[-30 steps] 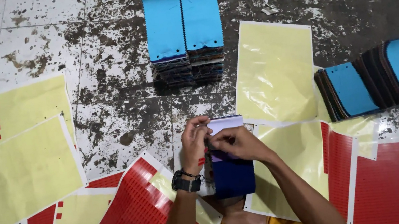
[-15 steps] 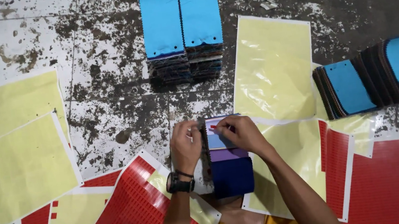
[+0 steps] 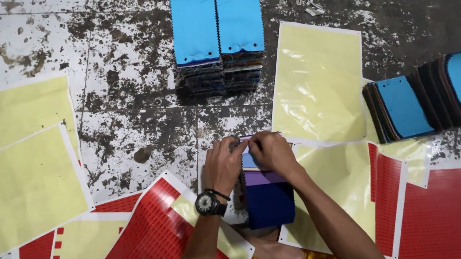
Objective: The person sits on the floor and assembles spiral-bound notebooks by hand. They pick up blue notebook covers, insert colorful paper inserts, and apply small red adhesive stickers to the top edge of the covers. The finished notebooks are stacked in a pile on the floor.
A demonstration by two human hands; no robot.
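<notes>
Closest to the camera, the two forearms reach forward over a small stack of fabric swatches (image 3: 269, 201) lying on the floor (image 3: 140, 117), dark blue on the near end with a purple layer showing above it. The left hand (image 3: 224, 164), with a black wristwatch (image 3: 209, 203) on its wrist, rests along the left side of the stack, fingers curled toward its far edge. The right hand (image 3: 269, 150) lies over the far end of the stack, and its fingertips meet those of the left hand there, pinching together on the top edge of the swatches; both hands are closed narrowly on that edge. Around the stack lie red label sheets (image 3: 157, 246), some to the left and others to the right, overlapping pale yellow backing sheets (image 3: 13, 193). A further yellow sheet (image 3: 319, 82) lies just beyond the right hand. To the right of it sits a fanned bundle of swatches (image 3: 434, 95), bright blue and dark. Farthest away, two side-by-side swatch piles topped in bright blue (image 3: 216, 18) lie on the stained, speckled floor, well apart from the hands
</notes>
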